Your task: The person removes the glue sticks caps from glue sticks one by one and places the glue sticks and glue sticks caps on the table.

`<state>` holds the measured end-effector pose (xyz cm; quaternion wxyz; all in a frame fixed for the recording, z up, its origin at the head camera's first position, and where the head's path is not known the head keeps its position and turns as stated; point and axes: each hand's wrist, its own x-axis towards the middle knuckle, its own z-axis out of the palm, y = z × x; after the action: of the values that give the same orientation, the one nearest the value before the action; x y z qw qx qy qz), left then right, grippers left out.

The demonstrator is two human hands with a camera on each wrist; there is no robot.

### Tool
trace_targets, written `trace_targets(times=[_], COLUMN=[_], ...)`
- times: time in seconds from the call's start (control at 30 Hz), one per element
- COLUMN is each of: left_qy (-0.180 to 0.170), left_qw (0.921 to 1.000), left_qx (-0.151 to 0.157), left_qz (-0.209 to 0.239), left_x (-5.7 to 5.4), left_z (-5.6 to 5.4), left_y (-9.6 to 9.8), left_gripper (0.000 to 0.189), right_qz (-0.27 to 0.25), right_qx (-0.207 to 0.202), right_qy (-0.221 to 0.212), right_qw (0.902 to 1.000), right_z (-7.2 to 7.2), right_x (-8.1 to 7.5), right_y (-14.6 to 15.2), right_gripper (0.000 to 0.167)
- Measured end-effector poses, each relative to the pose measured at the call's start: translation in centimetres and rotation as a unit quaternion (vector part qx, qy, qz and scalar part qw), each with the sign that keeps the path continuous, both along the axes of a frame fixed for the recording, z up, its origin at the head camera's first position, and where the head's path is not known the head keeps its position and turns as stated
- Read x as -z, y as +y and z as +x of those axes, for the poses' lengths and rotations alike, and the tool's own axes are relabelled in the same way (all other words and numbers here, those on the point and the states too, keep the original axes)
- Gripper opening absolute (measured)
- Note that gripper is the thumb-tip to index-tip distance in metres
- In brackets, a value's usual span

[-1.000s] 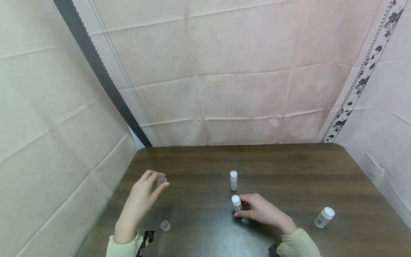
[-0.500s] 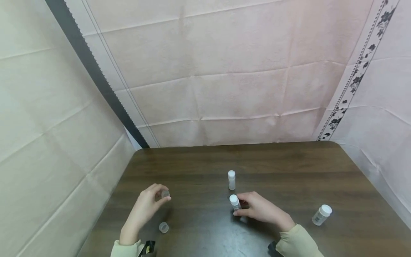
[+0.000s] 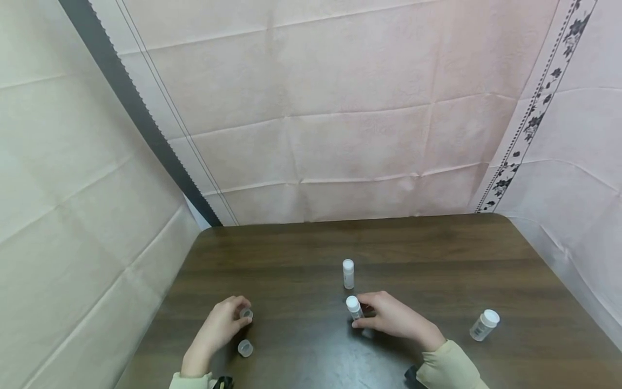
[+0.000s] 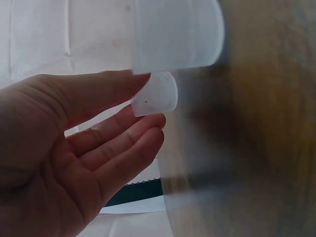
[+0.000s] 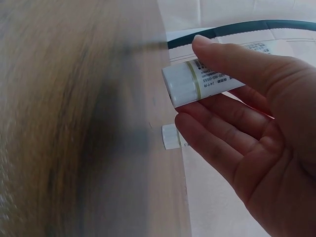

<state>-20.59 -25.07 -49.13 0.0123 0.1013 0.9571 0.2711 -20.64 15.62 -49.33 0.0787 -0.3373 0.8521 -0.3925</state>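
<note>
My left hand [image 3: 216, 329] pinches a small translucent plastic cup [image 3: 246, 313] between thumb and fingers, low over the left part of the table. Just nearer to me stands a second clear cup [image 3: 245, 348], which fills the top of the left wrist view. At the middle, my right hand [image 3: 393, 320] grips a small white-capped bottle [image 3: 353, 305] from its right side, thumb and fingers around its body. Printed label text shows on this bottle [image 5: 183, 85] in the right wrist view. Right behind it, another slim white-capped bottle [image 3: 348, 274] stands upright.
A wider white-capped bottle [image 3: 484, 325] with a label stands at the right of the brown wooden table [image 3: 418, 254]. Pale creased cloth [image 3: 359, 129] hangs behind the table's far edge and along both sides.
My left hand has come down and toward me with the cup, close to the second cup. The right hand keeps its grip on the bottle. The head view has shifted slightly.
</note>
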Motion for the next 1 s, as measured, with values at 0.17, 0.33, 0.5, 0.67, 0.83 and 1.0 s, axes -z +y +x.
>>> trace_targets(times=[0.17, 0.33, 0.5, 0.67, 0.83, 1.0], left_qy=[-0.003, -0.014, -0.032, -0.035, -0.014, 0.011], left_qw=[1.0000, 0.9999, 0.9995, 0.9994, 0.9998, 0.9998], left_qx=[0.000, 0.001, -0.002, 0.000, -0.001, 0.005], left_qz=[-0.002, -0.005, 0.000, -0.006, -0.011, -0.014], left_x=[0.3, 0.3, 0.1, 0.0, -0.3, -1.1], left_z=[-0.1, -0.1, -0.2, -0.3, -0.1, 0.1], left_y=[-0.2, -0.1, -0.1, 0.0, 0.3, 1.1], left_gripper=[0.021, 0.021, 0.021, 0.028, 0.033, 0.037], right_qz=[0.001, 0.005, 0.005, 0.004, 0.006, 0.017], right_qx=[0.001, 0.001, -0.001, 0.009, 0.020, 0.038], right_qy=[0.001, 0.003, 0.008, 0.017, 0.024, 0.037], right_qw=[1.0000, 1.0000, 1.0000, 0.9998, 0.9995, 0.9984], right_z=[0.0, -0.1, -0.1, 0.0, 0.0, -0.1], right_x=[0.0, 0.0, -0.1, -0.6, -1.6, -2.9], right_y=[0.0, -0.1, -0.1, 0.3, 1.2, 2.9], right_gripper=[0.018, 0.017, 0.016, 0.017, 0.015, 0.014])
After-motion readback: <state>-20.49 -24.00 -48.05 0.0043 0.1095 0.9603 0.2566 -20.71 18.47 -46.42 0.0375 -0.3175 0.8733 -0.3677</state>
